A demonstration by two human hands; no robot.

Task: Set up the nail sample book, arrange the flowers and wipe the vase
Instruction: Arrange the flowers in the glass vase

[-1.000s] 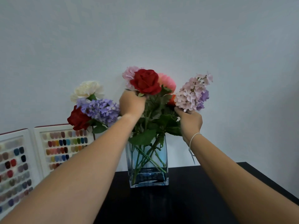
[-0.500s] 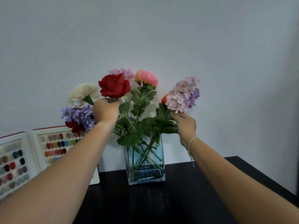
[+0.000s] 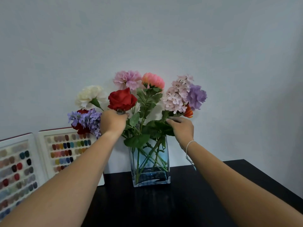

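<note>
Gripping red rose (image 3: 122,99) stem, left hand (image 3: 113,122); right hand (image 3: 182,128) pinching pink hydrangea (image 3: 177,95) stem above vase (image 3: 150,163).

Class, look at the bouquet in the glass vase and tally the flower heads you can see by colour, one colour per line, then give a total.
Red: 2, the rose and a half-hidden one
White: 1
Purple: 2
Pink: 3
Orange: 1
Total: 9

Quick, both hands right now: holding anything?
Left hand: closed on the red rose just under its bloom.
Right hand: closed on the pink hydrangea stem.
</note>
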